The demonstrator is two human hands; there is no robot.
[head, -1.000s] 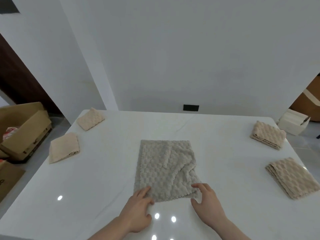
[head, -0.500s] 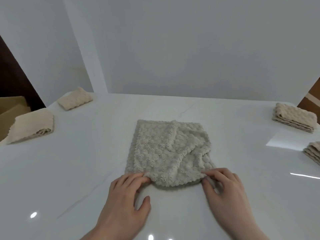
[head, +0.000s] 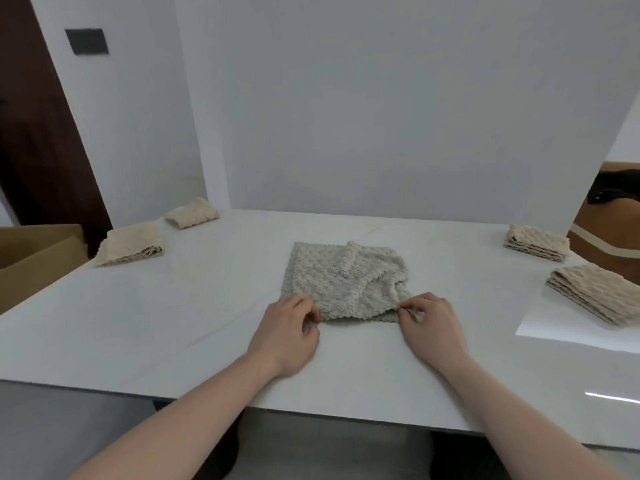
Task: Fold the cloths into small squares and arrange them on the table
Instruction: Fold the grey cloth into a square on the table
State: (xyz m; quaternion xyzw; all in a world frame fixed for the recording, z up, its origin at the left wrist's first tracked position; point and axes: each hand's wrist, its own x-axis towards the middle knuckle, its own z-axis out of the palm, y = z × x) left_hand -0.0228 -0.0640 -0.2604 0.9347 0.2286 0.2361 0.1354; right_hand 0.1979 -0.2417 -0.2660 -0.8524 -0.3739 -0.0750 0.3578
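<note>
A grey-beige textured cloth [head: 343, 278] lies partly folded in the middle of the white table [head: 138, 323], its right side wrinkled. My left hand [head: 287, 330] pinches the cloth's near left corner. My right hand [head: 429, 323] pinches the near right corner, lifted slightly off the table. Two folded beige cloths lie at the left: one nearer [head: 133, 243], one farther back [head: 192, 213]. Two more folded cloths lie at the right: one at the far right corner [head: 536, 242], one nearer [head: 592, 292].
A cardboard box [head: 38, 251] stands on the floor to the left of the table. A white wall rises right behind the table's far edge. A brown piece of furniture [head: 609, 233] sits past the right corner. The table's near edge runs just below my wrists.
The view has pulled back and risen. Both hands have closed from flat fingers on the near edge into pinches on the cloth's near corners, and the edge is slightly raised.
</note>
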